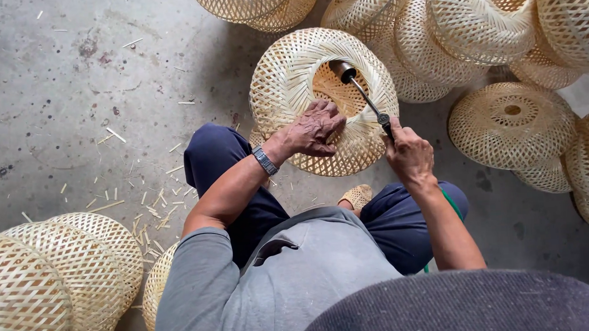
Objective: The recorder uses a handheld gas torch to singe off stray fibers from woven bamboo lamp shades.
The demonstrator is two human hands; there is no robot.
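Below the dark cap brim (463, 304), the left hand (314, 127) presses flat on 1 woven bamboo shade (289, 72) at upper centre, steadying it well, while the right hand (408, 153) grips a metal torch (361, 91), best kept moving inside the opening.

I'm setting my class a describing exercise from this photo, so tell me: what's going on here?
A seated person works on a round woven bamboo shade resting against their knees. The left hand lies on its weave beside the central opening, steadying it. The right hand grips a metal torch-like tool whose nozzle points into the opening. Many similar woven shades are piled around on the concrete floor, which is scattered with bamboo splinters.
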